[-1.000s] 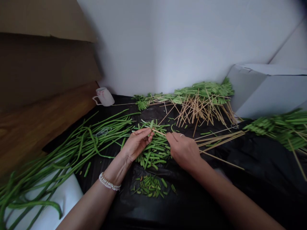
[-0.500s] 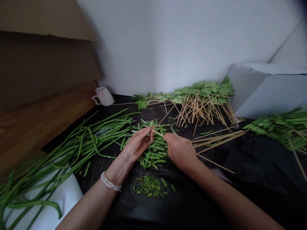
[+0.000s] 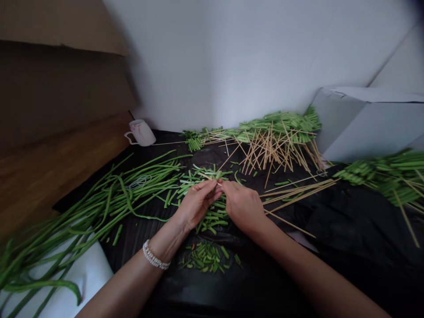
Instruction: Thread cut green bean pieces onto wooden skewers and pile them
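Bean piece (image 3: 218,175), short and green, is what we see at the middle of the work, held up between the two hands over a heap of loose cut pieces (image 3: 212,218). A thin wooden skewer (image 3: 205,176) runs crosswise through it, the end poking out on the left side. The left hand (image 3: 197,203) is nearly closed at the fingertips, thumb and fingers pinching the piece, while its palm is loosely curled. The right hand (image 3: 243,205) is folded round the skewer, its fingertips right beside the left ones; we cannot tell how its hidden fingers lie. Behind that hand a stick slants out in line with the skewer, and above it several bare skewers (image 3: 301,194) lie side by side, pointing to the right. On the left wrist we see a white beaded bracelet (image 3: 155,257). Nearer to us, a small scatter of bean trimmings (image 3: 207,258) rests on the black sheet (image 3: 265,282). Long uncut beans (image 3: 99,212) spread over the left side, with a pale looped wire (image 3: 139,181) on top of them. Toward the wall lie many skewered beans (image 3: 281,123), their bare sticks crossing, between a white mug (image 3: 141,133) and a white box (image 3: 357,126). We see another green bundle (image 3: 387,172) at the far right.
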`<state>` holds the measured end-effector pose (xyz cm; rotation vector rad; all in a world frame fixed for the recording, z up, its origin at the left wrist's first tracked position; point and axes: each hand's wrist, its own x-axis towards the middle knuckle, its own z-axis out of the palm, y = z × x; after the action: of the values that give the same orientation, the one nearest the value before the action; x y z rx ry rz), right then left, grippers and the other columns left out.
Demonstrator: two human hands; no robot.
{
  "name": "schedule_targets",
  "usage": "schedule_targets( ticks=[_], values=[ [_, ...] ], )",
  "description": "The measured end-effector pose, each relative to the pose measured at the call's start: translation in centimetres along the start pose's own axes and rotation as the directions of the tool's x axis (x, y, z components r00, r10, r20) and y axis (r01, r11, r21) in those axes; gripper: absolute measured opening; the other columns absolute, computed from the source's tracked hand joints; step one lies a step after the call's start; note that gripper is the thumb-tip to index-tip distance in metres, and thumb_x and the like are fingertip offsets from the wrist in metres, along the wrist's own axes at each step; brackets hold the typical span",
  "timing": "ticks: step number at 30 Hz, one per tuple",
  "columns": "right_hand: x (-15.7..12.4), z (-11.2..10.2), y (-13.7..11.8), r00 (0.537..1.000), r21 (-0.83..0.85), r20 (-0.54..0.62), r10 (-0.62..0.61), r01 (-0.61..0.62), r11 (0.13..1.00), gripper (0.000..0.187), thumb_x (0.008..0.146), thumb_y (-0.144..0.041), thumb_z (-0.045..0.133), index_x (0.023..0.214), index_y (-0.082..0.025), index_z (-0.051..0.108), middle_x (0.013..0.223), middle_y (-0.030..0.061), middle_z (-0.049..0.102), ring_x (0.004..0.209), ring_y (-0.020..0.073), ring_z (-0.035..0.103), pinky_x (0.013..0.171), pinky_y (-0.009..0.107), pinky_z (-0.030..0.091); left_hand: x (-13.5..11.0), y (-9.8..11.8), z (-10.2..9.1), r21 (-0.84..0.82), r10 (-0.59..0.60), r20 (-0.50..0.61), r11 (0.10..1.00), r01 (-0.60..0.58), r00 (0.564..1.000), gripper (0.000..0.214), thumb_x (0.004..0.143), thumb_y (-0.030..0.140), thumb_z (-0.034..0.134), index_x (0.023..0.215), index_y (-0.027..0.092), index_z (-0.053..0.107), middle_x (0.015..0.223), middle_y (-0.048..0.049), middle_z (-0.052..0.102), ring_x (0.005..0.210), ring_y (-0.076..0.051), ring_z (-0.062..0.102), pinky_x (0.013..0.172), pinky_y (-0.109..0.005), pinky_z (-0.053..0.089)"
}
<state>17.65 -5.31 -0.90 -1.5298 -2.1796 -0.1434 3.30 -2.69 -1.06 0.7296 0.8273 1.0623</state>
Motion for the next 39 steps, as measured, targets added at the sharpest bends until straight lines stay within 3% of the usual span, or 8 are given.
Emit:
schedule_targets(
  ticks=[8, 13, 16, 19, 22, 32, 34, 39],
  values=[
    [0.1, 0.2, -0.2, 1.000, -0.049, -0.001, -0.006, 0.006, 0.999, 0.024, 0.092, -0.015, 0.038, 0.101, -0.018, 0.059, 0.087, 0.0041, 0.067, 0.071, 0.0142, 0.059, 0.057, 0.026, 0.030, 0.0, -0.5, 0.4, 0.062, 0.071, 0.038, 0.995, -0.073, 0.997, 0.015, 0.071, 0.028, 0.077, 0.079, 0.016, 0.076, 0.084, -0.0039, 0.073, 0.082, -0.013, 0.064, 0.087, -0.029, 0.049],
    [0.0, 0.6, 0.7, 0.987, -0.140, -0.139, -0.084, 0.064, 0.988, 0.025, 0.095, -0.019, 0.037, 0.097, -0.019, 0.062, 0.078, 0.0022, 0.064, 0.065, 0.0132, 0.054, 0.056, 0.027, 0.027, 0.0, 1.0, 0.0, 0.114, 0.020, 0.092, 0.993, -0.031, 0.996, 0.019, 0.070, 0.027, 0.078, 0.085, 0.015, 0.076, 0.091, -0.0061, 0.073, 0.086, -0.014, 0.065, 0.089, -0.030, 0.049],
    [-0.1, 0.4, 1.6, 0.966, -0.228, -0.238, -0.102, 0.047, 0.973, 0.025, 0.093, -0.016, 0.038, 0.092, -0.019, 0.063, 0.073, 0.0021, 0.061, 0.065, 0.0142, 0.051, 0.057, 0.028, 0.026, 0.2, 2.9, -1.6, 0.280, 0.073, 0.058, 0.956, -0.087, 0.996, 0.032, 0.068, 0.028, 0.079, 0.098, 0.017, 0.074, 0.100, -0.0091, 0.073, 0.092, -0.018, 0.065, 0.088, -0.032, 0.048],
    [-0.2, 0.1, 2.4, 0.961, -0.229, -0.262, -0.090, 0.029, 0.973, 0.024, 0.092, -0.016, 0.040, 0.096, -0.018, 0.064, 0.077, 0.0038, 0.062, 0.072, 0.0163, 0.050, 0.061, 0.029, 0.030, 0.5, 4.1, -3.6, 0.615, 0.276, -0.031, 0.763, -0.199, 0.961, 0.025, 0.069, 0.032, 0.077, 0.087, 0.015, 0.076, 0.093, -0.0098, 0.074, 0.088, -0.020, 0.065, 0.083, -0.028, 0.046],
    [-0.3, 0.1, 2.7, 0.967, -0.188, -0.238, -0.089, 0.044, 0.981, 0.026, 0.090, -0.014, 0.041, 0.102, -0.016, 0.063, 0.083, 0.0063, 0.062, 0.079, 0.0184, 0.050, 0.066, 0.029, 0.034, 0.9, 4.2, -4.7, 0.816, 0.394, -0.006, 0.534, -0.223, 0.919, 0.021, 0.071, 0.036, 0.073, 0.077, 0.016, 0.076, 0.082, -0.0072, 0.075, 0.080, -0.021, 0.064, 0.078, -0.029, 0.045],
    [-0.3, 0.3, 2.8, 0.953, -0.162, -0.239, -0.184, 0.148, 0.976, 0.030, 0.089, -0.012, 0.039, 0.104, -0.013, 0.064, 0.081, 0.0065, 0.061, 0.080, 0.0189, 0.047, 0.069, 0.029, 0.038, 0.9, 3.6, -5.4, 0.996, 0.436, 0.092, -0.034, -0.086, 0.895, 0.014, 0.072, 0.034, 0.066, 0.069, 0.022, 0.073, 0.076, -0.0054, 0.070, 0.070, -0.021, 0.059, 0.065, -0.030, 0.037],
    [-0.3, 0.2, 2.7, 0.948, -0.167, -0.247, -0.202, 0.164, 0.972, 0.029, 0.089, -0.011, 0.040, 0.103, -0.013, 0.065, 0.080, 0.0060, 0.060, 0.079, 0.0188, 0.047, 0.068, 0.029, 0.037, 0.9, 3.5, -5.6, 0.992, 0.424, 0.110, -0.096, -0.076, 0.899, 0.013, 0.071, 0.035, 0.068, 0.069, 0.023, 0.072, 0.076, -0.0056, 0.068, 0.071, -0.022, 0.058, 0.065, -0.031, 0.036],
    [-0.4, 0.0, 2.5, 0.949, -0.157, -0.245, -0.200, 0.164, 0.974, 0.029, 0.088, -0.010, 0.041, 0.102, -0.013, 0.066, 0.079, 0.0054, 0.060, 0.079, 0.0185, 0.047, 0.068, 0.029, 0.037, 0.9, 3.0, -5.5, 0.989, 0.418, 0.140, -0.106, -0.105, 0.898, 0.021, 0.076, 0.041, 0.064, 0.070, 0.022, 0.071, 0.077, -0.0065, 0.065, 0.073, -0.022, 0.056, 0.069, -0.031, 0.037]
  ],
)
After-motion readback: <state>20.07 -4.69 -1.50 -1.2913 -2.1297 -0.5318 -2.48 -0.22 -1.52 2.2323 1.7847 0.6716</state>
